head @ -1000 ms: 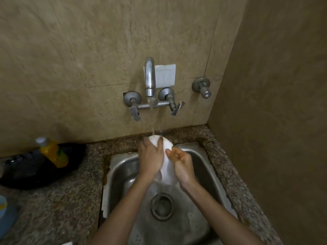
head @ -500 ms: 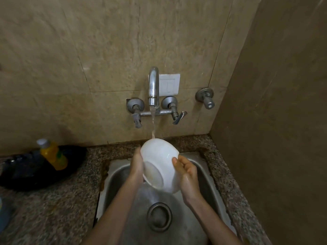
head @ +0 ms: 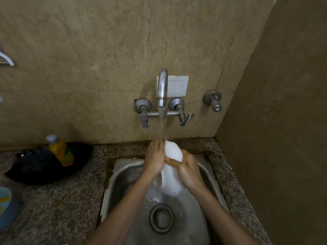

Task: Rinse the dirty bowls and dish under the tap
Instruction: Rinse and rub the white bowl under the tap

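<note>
Over the stainless steel sink (head: 123, 175) both hands are on a smooth white bowl (head: 170, 181), held on edge right above the round metal drain (head: 161, 218). Its top edge sits under the stream of water (head: 161, 124) coming out of the curved chrome tap (head: 162, 85) on the beige tiled wall. The left hand (head: 154, 159) is laid flat against the bowl's left side, fingers pretty much straight and pointing up into the water; can't see its thumb. The right hand (head: 190, 171) grips it from the other side, fingers curled across the front of the bowl and nearly meeting the left hand. Water is splashing off the bottom edge into the basin. Off to the left on the speckled granite counter (head: 53, 200) there's a yellow plastic bottle with a white cap (head: 61, 151) leaning in a shallow black pan (head: 35, 167), well apart from the sink. A white switch plate (head: 177, 85) sits right behind the spout.
</note>
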